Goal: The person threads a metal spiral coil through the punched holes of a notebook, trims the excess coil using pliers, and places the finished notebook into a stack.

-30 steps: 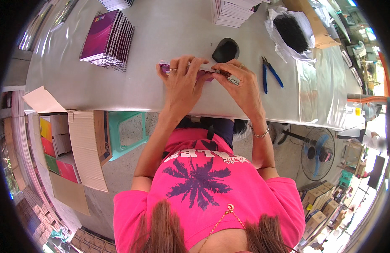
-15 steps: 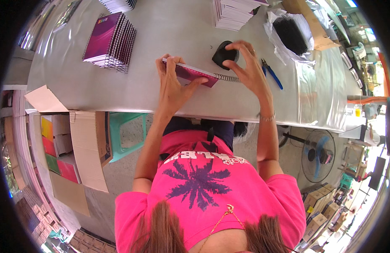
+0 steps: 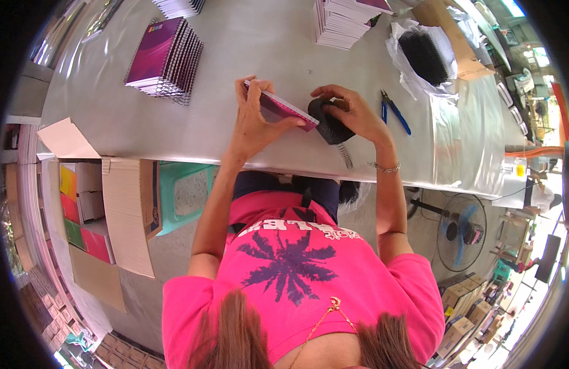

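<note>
**Notebook tilted on edge, spiral coils under the other hand**

The left hand holds a pink-covered notebook tilted up on the worktop, its fingers closed over the far edge and the thumb pressing the near side. Just to the right of those fingers, the right hand rests curled on a black bundle of spiral coils; whether it has pinched a single coil cannot be told. One loose wire coil lies near the worktop's front edge, below the right wrist.

Judging from this, a coil is being picked for the notebook's spine. To do it well, the left hand should keep the punched edge steady and turned toward the right fingers, and the right should draw one coil free without dragging the bundle.

Blue-handled pliers lie beyond the right hand. A stack of purple spiral notebooks sits well apart, past the left fingers.
</note>
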A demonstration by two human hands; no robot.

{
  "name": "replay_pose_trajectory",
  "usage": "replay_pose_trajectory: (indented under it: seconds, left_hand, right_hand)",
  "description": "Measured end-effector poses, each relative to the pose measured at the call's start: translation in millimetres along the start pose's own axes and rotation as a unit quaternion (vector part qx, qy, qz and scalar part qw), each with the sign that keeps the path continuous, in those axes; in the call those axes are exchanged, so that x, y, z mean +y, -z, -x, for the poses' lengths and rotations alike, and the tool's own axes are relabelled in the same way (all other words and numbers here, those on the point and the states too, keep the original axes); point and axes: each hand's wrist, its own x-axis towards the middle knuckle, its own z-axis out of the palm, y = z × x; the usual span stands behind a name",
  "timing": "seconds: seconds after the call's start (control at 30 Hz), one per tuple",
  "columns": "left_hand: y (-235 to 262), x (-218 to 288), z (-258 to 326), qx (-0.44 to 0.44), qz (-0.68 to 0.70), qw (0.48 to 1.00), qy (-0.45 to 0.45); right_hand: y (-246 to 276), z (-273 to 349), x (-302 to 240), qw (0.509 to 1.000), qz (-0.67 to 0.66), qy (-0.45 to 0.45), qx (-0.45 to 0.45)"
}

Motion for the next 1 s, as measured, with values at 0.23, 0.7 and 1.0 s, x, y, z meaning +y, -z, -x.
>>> replay_pose_trajectory:
  seconds: [0.23, 0.7, 1.0]
  left_hand:
    - [5, 3, 0, -0.023, 0.008, 1.000, 0.016]
    - [4, 0, 1, -0.018, -0.003, 1.000, -0.011]
    - [0, -5, -2, -0.011, -0.003, 0.999, -0.032]
  right_hand:
    - [15, 11, -42, 0.921, -0.345, 0.015, -0.182]
    - [-7, 2, -39, 0.949, 0.201, -0.208, 0.126]
    - [-6, 40, -31, 0.950, 0.291, -0.105, 0.040]
